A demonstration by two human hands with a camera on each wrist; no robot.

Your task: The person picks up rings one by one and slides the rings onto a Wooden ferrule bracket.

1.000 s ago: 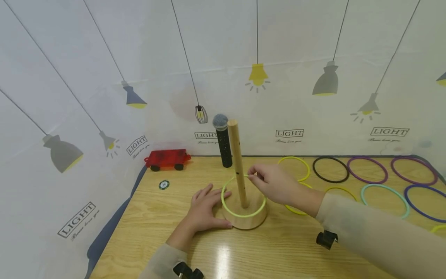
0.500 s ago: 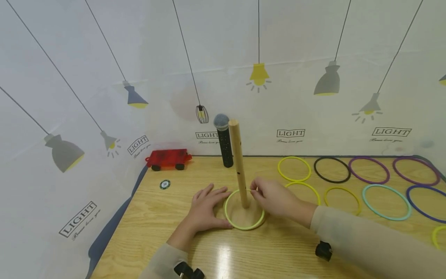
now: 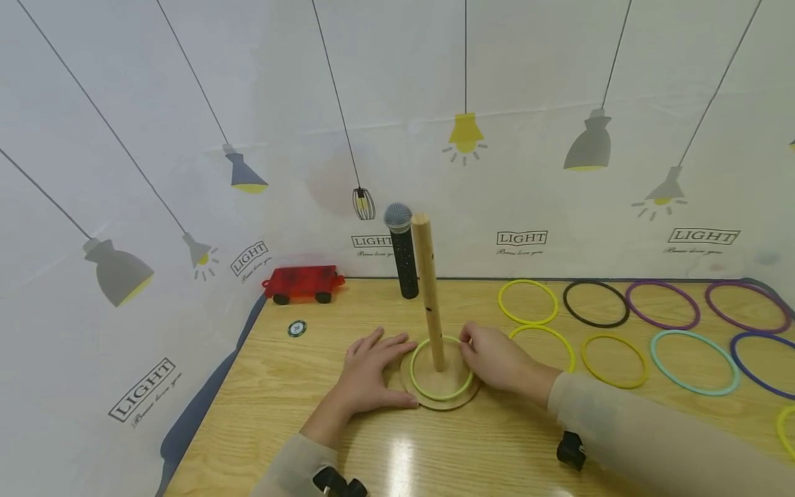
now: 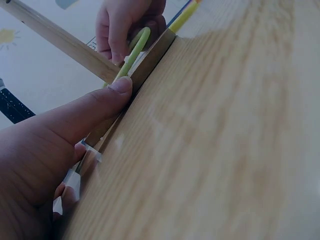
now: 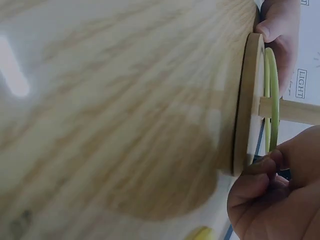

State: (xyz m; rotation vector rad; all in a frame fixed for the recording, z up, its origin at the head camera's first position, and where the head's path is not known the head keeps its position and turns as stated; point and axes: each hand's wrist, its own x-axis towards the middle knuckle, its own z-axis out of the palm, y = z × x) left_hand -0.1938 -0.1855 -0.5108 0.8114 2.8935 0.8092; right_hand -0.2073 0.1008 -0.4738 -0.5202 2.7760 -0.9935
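A round wooden base (image 3: 428,384) carries an upright wooden peg (image 3: 430,290) on the table. Around the peg, low over the base, is a yellow-green ring (image 3: 442,399). My right hand (image 3: 499,362) pinches this ring on its right side between thumb and fingers. In the right wrist view the ring (image 5: 274,90) looks slightly raised from the base. My left hand (image 3: 370,376) lies at the base's left side with fingers spread. Its thumb (image 4: 107,100) touches the base's edge in the left wrist view.
Several rings, among them a black ring (image 3: 566,304) and a turquoise ring (image 3: 655,359), lie flat at the right. A microphone (image 3: 406,262) stands behind the peg. A red toy car (image 3: 303,281) and a round chip (image 3: 297,328) are at the left. A printed backdrop (image 3: 528,172) rises behind.
The right hand has lowered the yellow-green ring along the peg to just over the base, then shifted slightly right. The left hand has stayed by the base.
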